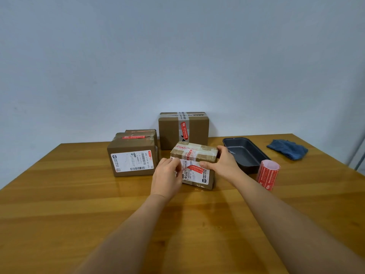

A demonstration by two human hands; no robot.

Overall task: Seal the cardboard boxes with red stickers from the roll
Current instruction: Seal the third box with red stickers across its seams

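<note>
Four cardboard boxes sit on the bench (59,194): a tall box (169,131) farthest back against the wall, a labelled box (132,163) left of it with a fourth box (141,131) just behind that one, and a small box (194,155) in front of the tall box. Right of the small box are one sticker roll (267,174), one dark tray (246,153) and one blue cloth (288,149). Two hands (166,175) (223,163) touch the small box.

boxes (132,162): showing brown, white labels
stickers (194,168): showing red
tray (245,153): looking dark grey
cloth (288,148): looking blue
table (59,194): showing honey-brown planks
</note>
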